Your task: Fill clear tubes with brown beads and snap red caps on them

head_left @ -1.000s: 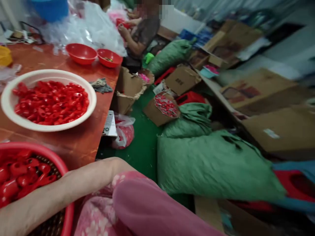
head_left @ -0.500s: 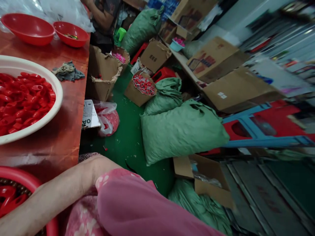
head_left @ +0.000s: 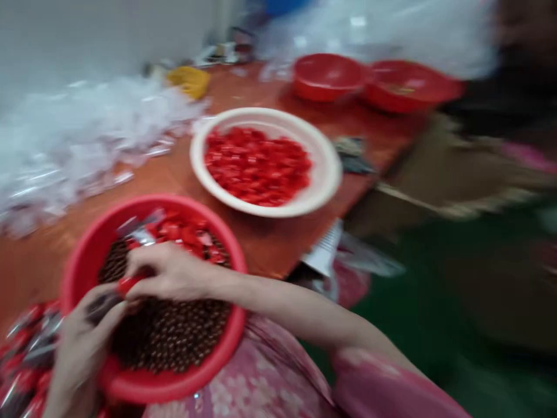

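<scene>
My left hand [head_left: 80, 342] is closed around a small dark-filled packet [head_left: 102, 306] over the left side of a red basin [head_left: 241, 249]. My right hand [head_left: 174, 271] pinches a red plastic piece [head_left: 127, 285] at the packet's top, and the two hands almost touch. Motion blur hides the fingertips. Below them, small round brown balls [head_left: 183, 334] fill much of the basin. More red plastic pieces [head_left: 187, 229] and some clear plastic lie at its far side.
A white basin [head_left: 324, 188] of red pieces stands beyond, with two red bowls [head_left: 328, 75] behind it. Clear plastic bags [head_left: 87, 128] heap at the left. Filled packets [head_left: 32, 354] lie at lower left. A crumpled cloth [head_left: 354, 157] sits near the table's right edge.
My view has swung left from the floor with sacks and boxes to the table. Both hands now show over the red basin; before, only my right forearm was visible.
</scene>
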A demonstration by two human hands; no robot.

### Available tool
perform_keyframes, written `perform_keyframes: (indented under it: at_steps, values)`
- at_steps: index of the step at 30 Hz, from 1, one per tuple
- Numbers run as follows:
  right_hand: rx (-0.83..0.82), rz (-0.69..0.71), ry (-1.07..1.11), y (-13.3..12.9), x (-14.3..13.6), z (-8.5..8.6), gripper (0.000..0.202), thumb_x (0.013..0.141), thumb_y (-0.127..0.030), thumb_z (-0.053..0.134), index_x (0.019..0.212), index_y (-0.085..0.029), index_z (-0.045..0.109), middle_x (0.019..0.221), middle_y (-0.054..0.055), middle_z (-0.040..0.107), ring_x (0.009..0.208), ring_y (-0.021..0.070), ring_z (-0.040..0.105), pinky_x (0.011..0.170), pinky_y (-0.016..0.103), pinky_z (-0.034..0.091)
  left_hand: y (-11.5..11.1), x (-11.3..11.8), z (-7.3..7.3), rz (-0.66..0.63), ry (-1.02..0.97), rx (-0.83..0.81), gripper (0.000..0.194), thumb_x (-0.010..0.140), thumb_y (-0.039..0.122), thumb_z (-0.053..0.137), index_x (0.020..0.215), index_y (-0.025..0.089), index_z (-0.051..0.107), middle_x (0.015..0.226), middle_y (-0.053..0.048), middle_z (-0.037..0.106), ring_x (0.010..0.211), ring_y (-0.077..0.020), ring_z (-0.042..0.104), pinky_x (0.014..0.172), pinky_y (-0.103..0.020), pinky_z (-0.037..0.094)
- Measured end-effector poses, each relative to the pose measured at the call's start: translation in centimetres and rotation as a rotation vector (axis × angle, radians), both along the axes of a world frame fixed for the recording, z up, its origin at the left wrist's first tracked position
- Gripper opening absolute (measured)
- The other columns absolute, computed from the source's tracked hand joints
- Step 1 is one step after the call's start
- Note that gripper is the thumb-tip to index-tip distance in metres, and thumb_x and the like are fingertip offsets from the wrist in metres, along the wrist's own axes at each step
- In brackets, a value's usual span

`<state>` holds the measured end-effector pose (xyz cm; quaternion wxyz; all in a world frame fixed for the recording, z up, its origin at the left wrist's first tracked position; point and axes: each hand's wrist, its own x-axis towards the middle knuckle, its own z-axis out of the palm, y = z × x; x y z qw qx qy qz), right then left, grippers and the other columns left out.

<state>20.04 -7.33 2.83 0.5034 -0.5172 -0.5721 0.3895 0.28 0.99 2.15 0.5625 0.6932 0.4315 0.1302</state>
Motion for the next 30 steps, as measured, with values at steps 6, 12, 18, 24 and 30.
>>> perform_keyframes:
  at_steps: [6, 12, 18, 24, 30]
  values:
    - [0.036, -0.135, 0.386, 0.9, -1.8, -0.3, 0.008, 0.076, -0.017, 0.074, 0.080, -0.020, 0.068, 0.082, 0.000, 0.071, 0.078, 0.0134, 0.067, 0.075, 0.028, 0.054, -1.8, 1.8, 0.3, -0.047, -0.251, -0.207, 0.025, 0.078, 0.036, 0.072, 0.093, 0.016, 0.069, 0.088, -0.004, 0.070, 0.082, -0.0166, 0.064, 0.080, -0.028, 0.051]
    - [0.158, -0.054, 0.185, 0.0, -4.3, 0.0, 0.014, 0.078, -0.010, 0.071, 0.083, -0.023, 0.069, 0.090, 0.003, 0.073, 0.083, 0.0151, 0.069, 0.076, 0.029, 0.056, -3.0, 1.1, -0.1, -0.112, -0.426, -0.262, 0.021, 0.080, 0.036, 0.069, 0.074, 0.016, 0.065, 0.080, -0.001, 0.063, 0.077, -0.0145, 0.057, 0.079, -0.026, 0.048]
    - [0.223, -0.082, 0.064, 0.6, -3.6, -0.8, 0.014, 0.079, -0.010, 0.070, 0.084, -0.023, 0.067, 0.090, 0.002, 0.072, 0.080, 0.0145, 0.069, 0.071, 0.028, 0.057, -2.4, 1.0, -0.3, -0.062, -0.435, -0.289, 0.016, 0.077, 0.028, 0.068, 0.077, 0.014, 0.061, 0.076, 0.001, 0.058, 0.070, -0.0107, 0.049, 0.072, -0.023, 0.043]
    - [0.258, -0.093, -0.057, 0.6, -3.9, -0.8, 0.016, 0.080, -0.008, 0.069, 0.086, -0.022, 0.066, 0.088, 0.002, 0.072, 0.080, 0.0134, 0.070, 0.072, 0.026, 0.057, -2.1, 1.6, -0.4, -0.109, -0.483, -0.295, 0.022, 0.076, 0.035, 0.068, 0.073, 0.014, 0.062, 0.076, 0.001, 0.057, 0.074, -0.0119, 0.048, 0.076, -0.025, 0.042]
    - [0.199, -0.141, -0.134, 0.9, -4.2, -1.3, 0.011, 0.081, -0.010, 0.069, 0.083, -0.021, 0.066, 0.085, 0.002, 0.072, 0.077, 0.0128, 0.069, 0.071, 0.025, 0.057, -1.9, 1.3, -1.3, -0.102, -0.392, -0.377, 0.026, 0.076, 0.037, 0.069, 0.077, 0.014, 0.057, 0.066, 0.003, 0.051, 0.060, -0.0091, 0.046, 0.060, -0.023, 0.039]
